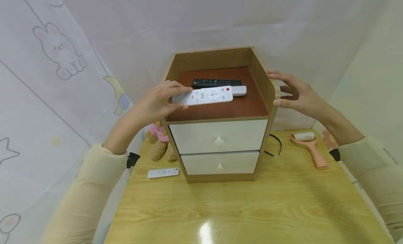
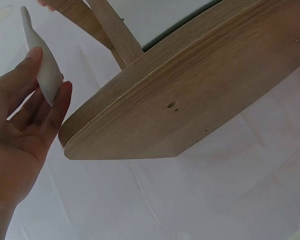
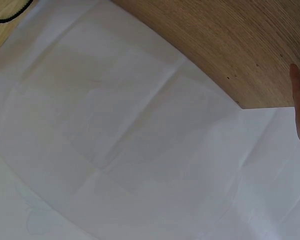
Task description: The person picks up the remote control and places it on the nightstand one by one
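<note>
My left hand pinches a white remote control by its left end, thumb on the near side and fingers on the far side. The remote's button side faces up, over the top tray of a small wooden cabinet. In the left wrist view it shows edge-on as a thin white remote beside the wooden side panel. A black remote lies in the tray behind it, and a white piece sticks out past its right end. My right hand rests its fingertips against the cabinet's right side panel.
Two white drawers with knobs face me. On the wooden table, another white remote and a teddy bear are at left. A black headband and an orange lint roller lie at right.
</note>
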The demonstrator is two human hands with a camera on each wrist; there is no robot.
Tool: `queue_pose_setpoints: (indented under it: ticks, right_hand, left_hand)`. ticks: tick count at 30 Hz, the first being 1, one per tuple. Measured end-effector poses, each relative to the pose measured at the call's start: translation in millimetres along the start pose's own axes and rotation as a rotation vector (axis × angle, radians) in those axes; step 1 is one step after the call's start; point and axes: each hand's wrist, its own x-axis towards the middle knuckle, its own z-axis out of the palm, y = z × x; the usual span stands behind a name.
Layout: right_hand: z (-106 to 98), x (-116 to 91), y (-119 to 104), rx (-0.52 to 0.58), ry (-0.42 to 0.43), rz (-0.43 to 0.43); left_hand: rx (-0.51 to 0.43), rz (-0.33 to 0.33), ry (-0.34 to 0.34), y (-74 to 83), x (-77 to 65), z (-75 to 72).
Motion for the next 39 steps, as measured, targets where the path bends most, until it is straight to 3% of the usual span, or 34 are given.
queue_pose_setpoints:
  ticks: [6, 10, 14, 19, 29, 39]
  right_hand:
    - [6, -1, -20, 0.01, 0.004, 0.005]
    - [6, -2, -26, -0.014, 0.012, 0.02]
    - [4, -1, -18, -0.014, 0.013, 0.02]
    - [0, 0, 4, -0.009, 0.007, 0.027]
    - [-1, -1, 5, -0.019, 0.004, 0.026]
    - [2, -3, -6, -0.015, 0.007, 0.018]
  left_hand:
    - [0.002, -0.091, -0.1, -2.0, 13.4, 6.6]
    - [0.012, -0.108, -0.125, -5.9, 22.1, 9.9]
    - [0.032, -0.121, -0.142, -9.7, 30.5, 10.7]
    - [0.069, -0.19, -0.192, -9.2, 35.2, 11.1]
    - [0.095, -0.251, -0.222, -1.2, 43.9, 18.5]
    - [0.076, -0.314, -0.219, -2.2, 53.5, 36.7]
